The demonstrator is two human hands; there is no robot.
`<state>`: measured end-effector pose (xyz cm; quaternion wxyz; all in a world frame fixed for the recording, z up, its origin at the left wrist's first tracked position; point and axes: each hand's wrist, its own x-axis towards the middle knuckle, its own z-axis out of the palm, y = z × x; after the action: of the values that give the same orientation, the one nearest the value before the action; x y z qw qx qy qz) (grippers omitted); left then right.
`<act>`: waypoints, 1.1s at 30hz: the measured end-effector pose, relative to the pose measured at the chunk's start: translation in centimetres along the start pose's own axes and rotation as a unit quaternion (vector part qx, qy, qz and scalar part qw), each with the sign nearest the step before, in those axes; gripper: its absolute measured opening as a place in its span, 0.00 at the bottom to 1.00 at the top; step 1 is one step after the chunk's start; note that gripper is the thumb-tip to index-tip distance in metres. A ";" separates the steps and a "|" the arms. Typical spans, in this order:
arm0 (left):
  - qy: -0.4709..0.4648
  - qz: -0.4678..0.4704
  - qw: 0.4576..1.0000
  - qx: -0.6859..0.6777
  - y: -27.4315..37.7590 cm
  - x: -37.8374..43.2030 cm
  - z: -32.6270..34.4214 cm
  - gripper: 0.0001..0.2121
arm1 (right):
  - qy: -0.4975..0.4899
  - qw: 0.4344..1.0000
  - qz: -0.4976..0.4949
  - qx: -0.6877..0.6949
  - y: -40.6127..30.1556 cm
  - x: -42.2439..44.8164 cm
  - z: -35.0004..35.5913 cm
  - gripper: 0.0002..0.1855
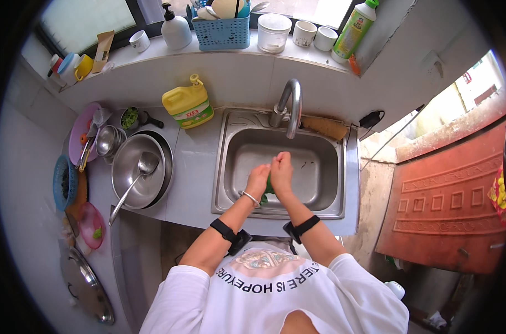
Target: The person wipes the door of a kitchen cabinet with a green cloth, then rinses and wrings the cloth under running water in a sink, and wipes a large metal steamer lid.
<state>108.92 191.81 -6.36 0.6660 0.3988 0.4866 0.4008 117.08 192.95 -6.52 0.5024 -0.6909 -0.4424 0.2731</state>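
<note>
My left hand [259, 178] and my right hand [282, 169] are close together over the basin of a stainless steel sink [319, 179]. A soft green item [269, 187] is held between them and hangs out below the palms. My fingers hide most of it, so I cannot tell whether it is leaves or cloth. A bangle circles my left wrist. Behind my hands, the curved metal faucet [295, 104] reaches over the basin, and no water stream shows. Small dark bits [307, 163] lie on the basin floor to the right.
A yellow detergent jug [188, 104] stands on the counter left of the faucet. Nested metal basins [132, 183] hold a ladle [146, 165]. Farther left are a purple basin [75, 137] and a blue colander [63, 183]. A blue basket [221, 35] of utensils sits on the windowsill.
</note>
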 end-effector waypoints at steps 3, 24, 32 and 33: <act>-0.074 0.002 0.997 -0.026 3.4 -1.0 0.7 0.11 | 0.001 0.992 0.067 0.108 0.8 1.8 -2.2 0.04; 0.104 0.035 0.986 0.122 0.2 0.6 1.1 0.11 | 0.026 0.995 -0.048 -0.089 -2.7 0.1 -1.5 0.06; 0.096 0.093 0.972 0.194 0.6 0.5 2.2 0.15 | 0.030 0.995 0.000 -0.095 -2.5 1.6 -2.3 0.05; 0.098 0.096 0.971 0.195 0.9 0.8 1.8 0.15 | 0.029 0.995 -0.002 -0.092 -2.6 1.0 -2.2 0.05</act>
<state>110.68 192.59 -5.42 0.4830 0.5243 0.5780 0.3972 118.46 193.10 -3.26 0.4502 -0.7408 -0.4523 0.2097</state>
